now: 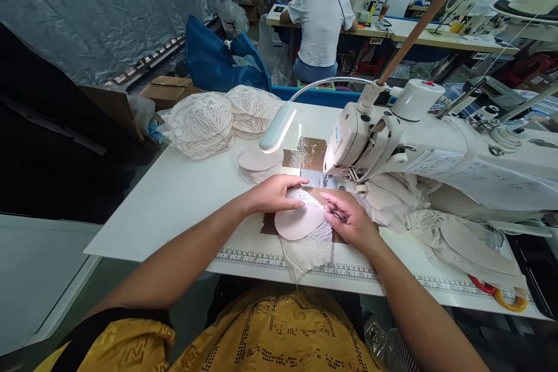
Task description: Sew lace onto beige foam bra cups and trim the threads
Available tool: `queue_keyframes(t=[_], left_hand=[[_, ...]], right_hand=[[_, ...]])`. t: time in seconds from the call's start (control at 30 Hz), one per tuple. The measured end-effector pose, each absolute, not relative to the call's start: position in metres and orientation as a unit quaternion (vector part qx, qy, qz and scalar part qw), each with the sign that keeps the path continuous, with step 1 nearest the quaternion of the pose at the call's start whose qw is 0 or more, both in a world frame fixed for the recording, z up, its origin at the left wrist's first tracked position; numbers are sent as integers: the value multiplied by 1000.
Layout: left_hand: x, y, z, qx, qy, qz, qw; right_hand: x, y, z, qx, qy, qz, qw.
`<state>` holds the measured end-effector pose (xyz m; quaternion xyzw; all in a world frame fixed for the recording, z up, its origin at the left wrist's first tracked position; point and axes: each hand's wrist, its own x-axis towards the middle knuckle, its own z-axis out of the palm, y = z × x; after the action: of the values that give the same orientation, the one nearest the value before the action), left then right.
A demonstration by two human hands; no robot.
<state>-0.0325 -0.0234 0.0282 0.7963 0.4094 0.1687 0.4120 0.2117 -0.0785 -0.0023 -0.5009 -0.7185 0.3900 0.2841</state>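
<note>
A pale pink oval fabric pad (300, 222) lies over a piece of white lace (311, 253) just in front of the sewing machine's needle area. My left hand (276, 193) grips the upper left of the pad, its thumb on top and its index finger stretched toward the needle plate. At the right edge of the pad and lace, my right hand (352, 221) is closed in a pinch. A small dark metal thing shows among its fingers, too small to name. The white sewing machine (353, 136) has its presser foot just beyond both hands.
Stacked lace pieces (200, 122) and a small pile of oval pads (260, 165) sit to the left. More lace and pads (471, 241) lie on the right. A lamp (278, 127) hangs over the table. A ruler tape (257, 258) lines the front edge. Another person (321, 26) sits ahead.
</note>
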Motion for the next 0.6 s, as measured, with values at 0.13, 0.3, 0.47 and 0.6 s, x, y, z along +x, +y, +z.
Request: queue_keyframes(t=[0.13,0.3,0.47,0.6], left_hand=[[-39,-24,26,748,431,171,475],[-42,-26,26,686,412,185,570],[-36,-27,27,654,405,172,616],[-36,-29,28,674,419,161,586]], right_hand=[[211,-79,0,-503,-719,390,278],[210,-80,2,-510,-725,375,271],[210,-79,2,-501,-739,369,260],[210,-78,3,-500,-737,377,257]])
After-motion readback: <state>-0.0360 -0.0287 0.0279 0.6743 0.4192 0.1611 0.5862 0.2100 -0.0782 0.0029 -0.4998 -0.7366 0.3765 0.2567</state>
